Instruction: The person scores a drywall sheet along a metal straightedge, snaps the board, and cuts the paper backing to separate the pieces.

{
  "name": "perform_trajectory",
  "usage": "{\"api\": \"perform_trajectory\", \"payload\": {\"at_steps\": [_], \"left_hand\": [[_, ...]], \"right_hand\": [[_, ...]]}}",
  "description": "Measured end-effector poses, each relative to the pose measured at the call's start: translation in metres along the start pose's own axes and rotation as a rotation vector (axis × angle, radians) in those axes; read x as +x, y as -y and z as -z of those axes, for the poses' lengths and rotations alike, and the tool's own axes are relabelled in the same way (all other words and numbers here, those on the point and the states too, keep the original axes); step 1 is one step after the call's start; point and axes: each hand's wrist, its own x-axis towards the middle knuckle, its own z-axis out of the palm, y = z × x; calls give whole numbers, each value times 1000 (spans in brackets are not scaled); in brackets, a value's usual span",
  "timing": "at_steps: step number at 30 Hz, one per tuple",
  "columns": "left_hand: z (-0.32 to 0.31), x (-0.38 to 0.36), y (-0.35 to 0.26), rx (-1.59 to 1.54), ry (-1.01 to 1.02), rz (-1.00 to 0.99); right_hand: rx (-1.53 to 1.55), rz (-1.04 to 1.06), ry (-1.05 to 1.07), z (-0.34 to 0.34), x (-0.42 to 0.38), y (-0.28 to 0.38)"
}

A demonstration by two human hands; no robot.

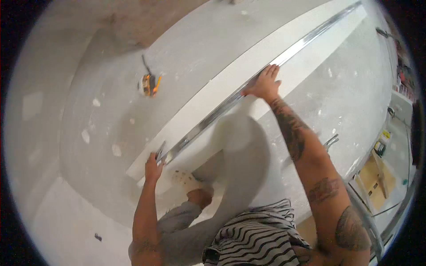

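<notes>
A long shiny metal straightedge [217,109] lies lengthwise on a narrow white board [191,113], running from the lower left to the upper right. My right hand [264,84] presses down near the straightedge's middle, its fingers stretched and spread over the metal. At the near left end, my left hand [153,168] is closed around a slim grey metal tool [161,151], held right beside the straightedge's end. That tool looks like a utility knife, but its blade cannot be made out. My knee is over the board, and my light clog [188,181] stands close to my left hand.
An orange and black tool [149,84] lies on the dusty grey floor [111,133] to the left. A small dark object [98,237] is at the lower left. On the right are a wooden piece [377,179], metal tubes and assorted items.
</notes>
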Motion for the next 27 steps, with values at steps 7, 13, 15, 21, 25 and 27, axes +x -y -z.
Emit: {"api": "perform_trajectory", "payload": {"at_steps": [7, 13, 15, 21, 25, 27], "left_hand": [[12, 90, -170, -215, -126, -382], [18, 167, -449, -160, 34, -575], [5, 180, -495, -30, -12, -822], [-16, 196, -546, 88, 209, -641], [-32, 195, -547, 49, 181, -657], [-30, 187, -551, 32, 195, -609]], "right_hand": [[51, -15, 34, 10, 1, 1], [116, -32, 33, 20, -1, 0], [102, -13, 64, 21, -2, -1], [41, 59, 3, -12, 12, -7], [-17, 123, 81, -25, 14, -12], [7, 140, 104, -23, 13, -14]]}}
